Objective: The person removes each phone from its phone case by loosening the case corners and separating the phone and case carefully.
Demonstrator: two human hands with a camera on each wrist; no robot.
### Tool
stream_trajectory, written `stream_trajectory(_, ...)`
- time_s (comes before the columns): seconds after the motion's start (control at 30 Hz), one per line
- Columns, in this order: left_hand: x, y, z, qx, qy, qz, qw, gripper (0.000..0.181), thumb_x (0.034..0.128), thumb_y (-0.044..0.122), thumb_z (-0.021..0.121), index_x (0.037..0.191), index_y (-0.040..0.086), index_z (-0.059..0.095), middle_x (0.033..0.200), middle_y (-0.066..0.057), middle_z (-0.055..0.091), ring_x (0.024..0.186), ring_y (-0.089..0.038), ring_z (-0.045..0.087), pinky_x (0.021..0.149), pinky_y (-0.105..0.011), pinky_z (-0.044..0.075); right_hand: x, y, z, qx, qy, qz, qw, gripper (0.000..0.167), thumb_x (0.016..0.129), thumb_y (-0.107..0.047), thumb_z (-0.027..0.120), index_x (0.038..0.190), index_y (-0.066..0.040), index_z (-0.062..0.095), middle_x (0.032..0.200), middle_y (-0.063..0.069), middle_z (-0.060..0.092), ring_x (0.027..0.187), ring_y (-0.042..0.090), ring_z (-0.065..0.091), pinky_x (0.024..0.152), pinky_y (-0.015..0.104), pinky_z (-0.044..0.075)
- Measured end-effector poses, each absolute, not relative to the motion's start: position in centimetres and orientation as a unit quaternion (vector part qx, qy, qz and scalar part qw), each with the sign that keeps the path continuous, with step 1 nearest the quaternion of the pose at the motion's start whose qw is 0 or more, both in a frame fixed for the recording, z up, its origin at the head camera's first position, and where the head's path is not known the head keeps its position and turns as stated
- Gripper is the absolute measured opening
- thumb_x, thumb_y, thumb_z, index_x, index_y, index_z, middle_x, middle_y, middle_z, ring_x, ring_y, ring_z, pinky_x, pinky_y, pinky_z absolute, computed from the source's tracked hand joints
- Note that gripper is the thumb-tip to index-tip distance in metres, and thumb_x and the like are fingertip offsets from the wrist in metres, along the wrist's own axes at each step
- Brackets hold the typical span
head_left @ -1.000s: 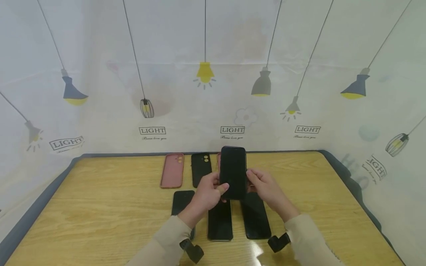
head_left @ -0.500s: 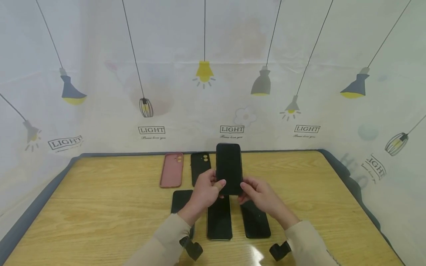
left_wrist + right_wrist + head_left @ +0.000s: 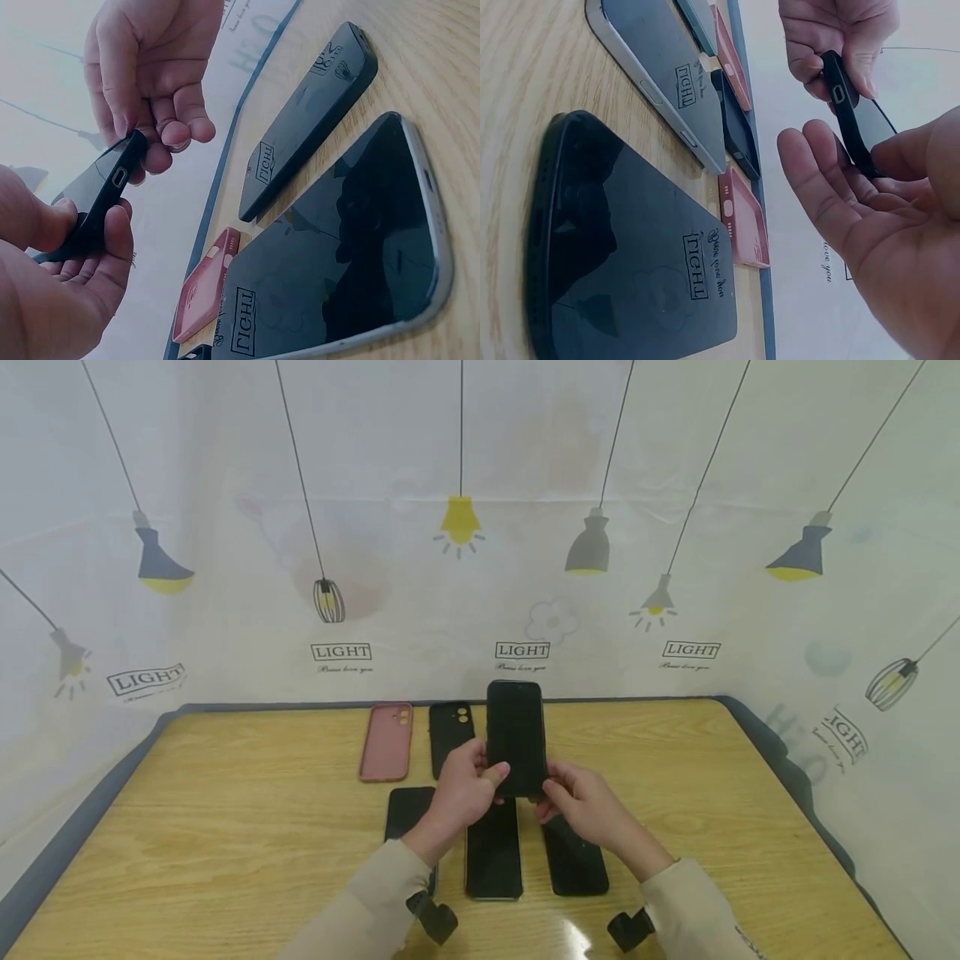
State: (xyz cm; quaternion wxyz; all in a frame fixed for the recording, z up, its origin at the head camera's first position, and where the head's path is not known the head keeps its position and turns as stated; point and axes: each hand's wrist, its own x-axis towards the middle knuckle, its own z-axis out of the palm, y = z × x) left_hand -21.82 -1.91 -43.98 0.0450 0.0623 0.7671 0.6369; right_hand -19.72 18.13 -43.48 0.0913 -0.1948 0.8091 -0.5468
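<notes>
A phone [image 3: 515, 735] with a dark screen, in what looks like a black case, is held up in both hands, tilted above the table. My left hand [image 3: 463, 787] grips its left side, thumb on the front near the lower corner. My right hand [image 3: 588, 802] pinches the lower right corner between thumb and fingers. The charging port shows in the phone's bottom edge [image 3: 838, 96] in the right wrist view. Beneath the hands lie three more phones: a left one [image 3: 408, 810] partly under my forearm, a middle one [image 3: 493, 856] and a right one [image 3: 577, 860].
Along the table's back lie a pink phone case [image 3: 386, 743] and a black phone case [image 3: 451, 735]. Another pink case [image 3: 744, 217] shows in the right wrist view, hidden behind the held phone from the head. A printed cloth [image 3: 405, 560] hangs behind the wooden table [image 3: 247, 827].
The held phone has shifted slightly left and up. My right hand has slid from its right side down to the lower right corner. The phones on the table stay put.
</notes>
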Motion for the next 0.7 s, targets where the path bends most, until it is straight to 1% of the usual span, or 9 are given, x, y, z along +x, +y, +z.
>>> stream_trajectory(0.17, -21.75, -1.69, -44.13, 0.072, 0.771, 0.631, 0.037, 0.013, 0.0994, 0.001, 0.066, 0.111, -0.006, 0.064, 0.089, -0.014, 0.068, 0.072, -0.018, 0.067, 0.065, -0.048, 0.061, -19.66, 18.03, -43.47, -0.191, 0.817, -0.537, 0.088, 0.025, 0.104, 0.006, 0.043, 0.123, 0.017, 0.055, 0.095, 0.029, 0.067, 0.077, 0.027, 0.07, 0.07, 0.036, 0.063)
stream_trajectory(0.23, -21.7, -1.6, -44.16, 0.073, 0.774, 0.628, 0.039, 0.014, 0.099, 0.001, 0.066, 0.111, -0.006, 0.065, 0.089, -0.014, 0.067, 0.072, -0.018, 0.067, 0.065, -0.049, 0.061, -19.58, 18.01, -43.47, -0.189, 0.825, -0.526, 0.087, 0.025, 0.103, 0.007, 0.042, 0.121, 0.017, 0.056, 0.091, 0.026, 0.068, 0.075, 0.025, 0.07, 0.068, 0.035, 0.062)
stream_trajectory(0.33, -21.66, -1.48, -44.18, 0.073, 0.777, 0.623, 0.043, 0.016, 0.0989, 0.001, 0.067, 0.113, -0.006, 0.065, 0.089, -0.014, 0.067, 0.072, -0.018, 0.067, 0.064, -0.047, 0.062, -19.49, 17.97, -43.43, -0.184, 0.838, -0.508, 0.083, 0.026, 0.1, 0.008, 0.043, 0.12, 0.016, 0.057, 0.087, 0.02, 0.069, 0.071, 0.022, 0.069, 0.065, 0.033, 0.062)
stream_trajectory(0.5, -21.53, -1.3, -44.12, 0.072, 0.782, 0.618, 0.045, 0.016, 0.0984, 0.002, 0.068, 0.113, -0.005, 0.065, 0.089, -0.014, 0.067, 0.072, -0.019, 0.067, 0.062, -0.045, 0.062, -19.31, 17.74, -43.24, -0.165, 0.851, -0.493, 0.078, 0.027, 0.096, 0.008, 0.045, 0.118, 0.015, 0.058, 0.078, 0.011, 0.068, 0.065, 0.019, 0.066, 0.061, 0.036, 0.061)
stream_trajectory(0.57, -21.49, -1.24, -44.1, 0.072, 0.784, 0.615, 0.047, 0.015, 0.0985, 0.002, 0.068, 0.112, -0.005, 0.065, 0.089, -0.013, 0.067, 0.073, -0.02, 0.068, 0.063, -0.044, 0.062, -19.24, 17.62, -43.16, -0.156, 0.854, -0.491, 0.078, 0.027, 0.095, 0.008, 0.045, 0.118, 0.015, 0.058, 0.075, 0.009, 0.067, 0.063, 0.019, 0.066, 0.06, 0.038, 0.061)
stream_trajectory(0.7, -21.35, -1.15, -43.99, 0.073, 0.789, 0.608, 0.048, 0.015, 0.0987, 0.003, 0.068, 0.111, -0.004, 0.064, 0.09, -0.013, 0.067, 0.076, -0.023, 0.069, 0.063, -0.042, 0.062, -19.16, 17.45, -43.14, -0.144, 0.854, -0.494, 0.081, 0.026, 0.095, 0.009, 0.045, 0.116, 0.015, 0.058, 0.074, 0.009, 0.066, 0.062, 0.02, 0.066, 0.059, 0.038, 0.061)
